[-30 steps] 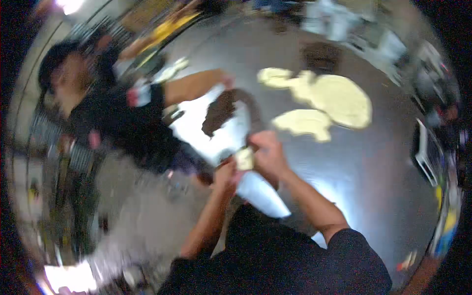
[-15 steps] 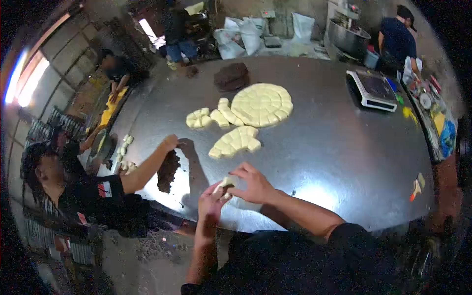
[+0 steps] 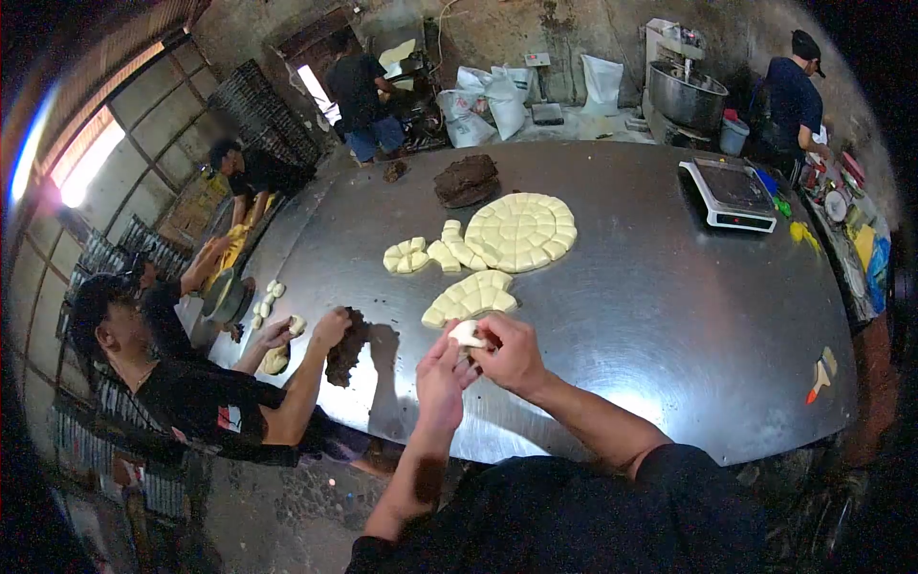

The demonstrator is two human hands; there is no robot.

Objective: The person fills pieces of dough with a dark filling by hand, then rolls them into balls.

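Between my two hands, above the metal table (image 3: 612, 316), is a small pale dough piece (image 3: 467, 333). My left hand (image 3: 442, 375) grips it from the left and below, and my right hand (image 3: 509, 352) pinches its right side. No filling shows on the dough from this angle. Just beyond my hands lies a fan-shaped group of cut dough (image 3: 469, 298). Farther back are a round slab of scored dough (image 3: 521, 231) and several loose pieces (image 3: 406, 255) to its left.
A dark brown mass (image 3: 466, 180) sits at the back, another (image 3: 346, 352) at the left beside a co-worker's hand. That co-worker (image 3: 220, 392) holds dough. A scale (image 3: 732, 194) stands back right; a brush-like tool (image 3: 820, 373) lies at the right edge.
The view has tilted up. The dough in my hands now looks closed over, its brown filling no longer showing. The co-worker at the left has drawn a hand back and now shows dough in the other.
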